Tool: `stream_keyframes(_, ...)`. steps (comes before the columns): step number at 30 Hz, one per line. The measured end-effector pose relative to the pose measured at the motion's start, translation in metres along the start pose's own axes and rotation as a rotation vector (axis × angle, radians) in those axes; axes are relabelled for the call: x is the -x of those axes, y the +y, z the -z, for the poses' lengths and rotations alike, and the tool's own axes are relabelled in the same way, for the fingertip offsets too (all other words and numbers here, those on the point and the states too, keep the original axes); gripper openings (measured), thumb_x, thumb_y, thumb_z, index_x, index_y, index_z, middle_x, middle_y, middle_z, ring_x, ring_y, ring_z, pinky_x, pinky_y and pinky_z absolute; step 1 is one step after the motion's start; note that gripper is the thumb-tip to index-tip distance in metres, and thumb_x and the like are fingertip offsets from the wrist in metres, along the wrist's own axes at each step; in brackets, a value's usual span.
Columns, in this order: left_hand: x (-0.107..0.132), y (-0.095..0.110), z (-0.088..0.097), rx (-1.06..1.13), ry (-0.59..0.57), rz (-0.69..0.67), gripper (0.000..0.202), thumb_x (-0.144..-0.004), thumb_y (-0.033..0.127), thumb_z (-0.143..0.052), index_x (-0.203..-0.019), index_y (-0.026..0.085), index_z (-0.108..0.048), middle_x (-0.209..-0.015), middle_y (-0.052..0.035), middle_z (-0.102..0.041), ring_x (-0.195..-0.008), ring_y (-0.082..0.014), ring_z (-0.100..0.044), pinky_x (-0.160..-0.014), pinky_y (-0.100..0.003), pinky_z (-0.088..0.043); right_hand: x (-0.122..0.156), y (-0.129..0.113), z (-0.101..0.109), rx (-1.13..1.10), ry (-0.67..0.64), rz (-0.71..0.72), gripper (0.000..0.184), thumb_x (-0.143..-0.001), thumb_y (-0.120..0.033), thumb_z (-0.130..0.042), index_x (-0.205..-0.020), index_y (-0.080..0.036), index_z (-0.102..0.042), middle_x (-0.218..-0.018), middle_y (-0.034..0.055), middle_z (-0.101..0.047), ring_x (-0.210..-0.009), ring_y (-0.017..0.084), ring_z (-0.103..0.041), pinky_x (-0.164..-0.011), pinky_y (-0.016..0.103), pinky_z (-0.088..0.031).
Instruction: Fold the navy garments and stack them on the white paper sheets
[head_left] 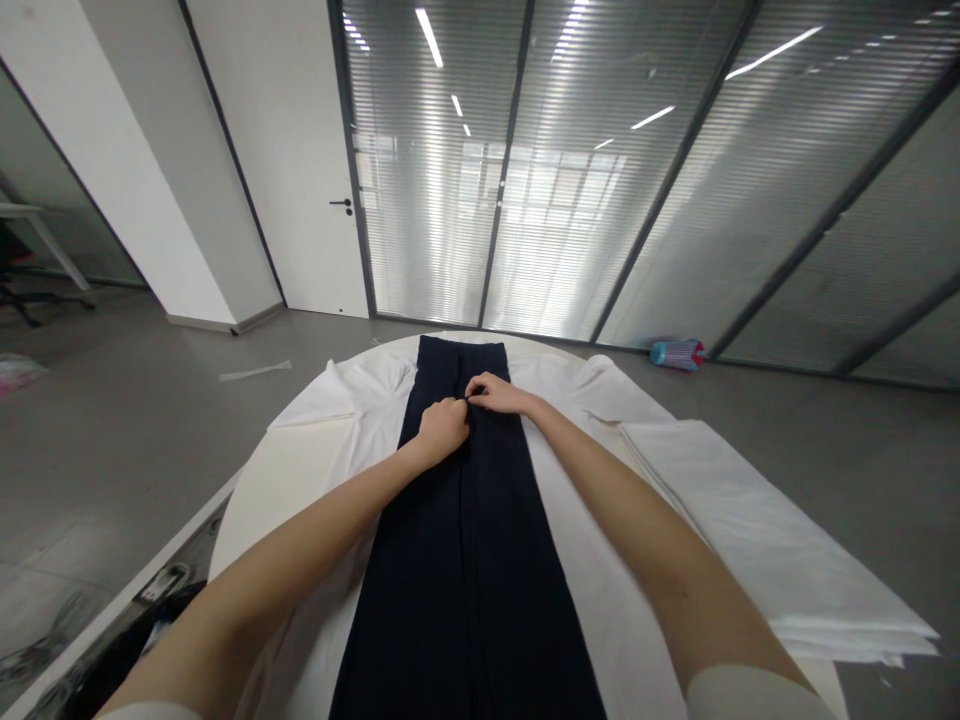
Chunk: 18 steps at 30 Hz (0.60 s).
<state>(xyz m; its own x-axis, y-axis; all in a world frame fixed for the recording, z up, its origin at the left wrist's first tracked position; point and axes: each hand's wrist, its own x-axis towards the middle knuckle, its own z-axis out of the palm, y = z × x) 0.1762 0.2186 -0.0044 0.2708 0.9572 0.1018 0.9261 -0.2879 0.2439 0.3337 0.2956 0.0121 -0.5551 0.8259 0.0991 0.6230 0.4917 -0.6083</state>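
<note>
Dark navy trousers [517, 540] lie lengthwise over a white shirt [375, 385], with the waistband at the far end and the legs running toward me. My left hand [444, 428] is closed on the cloth near the centre seam, a little below the waistband. Just up and to the right of it, my right hand [495, 393] pinches the same fabric between thumb and fingers. The two hands almost meet at that spot. What exact part they grip is too small to make out.
A round cream table [300, 470] bears the clothes. Folded white cloth [765, 530] overhangs its right side. On the floor lie a blue and red packet [677, 354] and a white strip [255, 371]. Glass partitions [555, 220] and a white door [300, 150] stand beyond.
</note>
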Motion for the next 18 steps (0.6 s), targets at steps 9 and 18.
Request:
stream_keyframes(9,0.008,-0.016,0.004,0.196,0.005,-0.172,0.022,-0.097,0.019,-0.045,-0.097,0.013,-0.067,-0.095,-0.0077,-0.070,-0.087,-0.0173,-0.066,-0.081,-0.026,-0.049,-0.005,-0.002,-0.019,0.102,0.095,-0.067,0.014,-0.078,-0.004,-0.062,-0.080,-0.016,-0.070,-0.090,0.0038,-0.073,-0.089,0.015,-0.066,-0.086,0.023,-0.048)
stream_keyframes(18,0.141,-0.021,0.030,0.192,-0.139,-0.633,0.071,-0.090,0.056,-0.059,-0.147,0.017,-0.043,-0.153,-0.0178,-0.041,-0.146,-0.0352,-0.031,-0.116,-0.058,-0.027,-0.078,-0.006,-0.023,0.096,0.400,-0.490,0.023,-0.093,-0.034,-0.058,-0.106,-0.017,-0.066,-0.115,0.0123,-0.069,-0.112,0.024,-0.063,-0.095,0.032,-0.048)
